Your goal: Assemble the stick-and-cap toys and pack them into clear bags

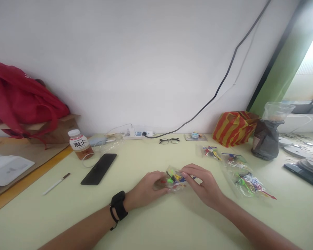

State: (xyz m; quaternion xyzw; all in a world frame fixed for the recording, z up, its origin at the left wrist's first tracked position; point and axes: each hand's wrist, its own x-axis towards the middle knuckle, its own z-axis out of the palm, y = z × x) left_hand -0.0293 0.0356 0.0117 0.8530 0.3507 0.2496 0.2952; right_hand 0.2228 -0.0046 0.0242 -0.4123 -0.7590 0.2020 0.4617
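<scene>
Between my two hands, just over the pale green table (146, 229), is a clear plastic bag (176, 180) with small green, yellow, blue and red plastic pieces in it. My left hand (151, 189), with a black band on its wrist, grips the bag's left side between thumb and fingers. On the bag's upper right edge, the thumb and fingers of my right hand (202, 182) are pinched. More clear bags of coloured pieces lie to the right: a small bag (211, 152) farther back, and a larger bag (251, 184) nearer my right forearm.
At left are a black phone (99, 169), a pen (56, 184), a drink bottle (80, 145) and a red backpack (23, 97) on a cardboard box. Glasses (169, 140) and a power strip (138, 134) lie by the wall. A striped bag (233, 128) and a grey bag (266, 140) stand at right.
</scene>
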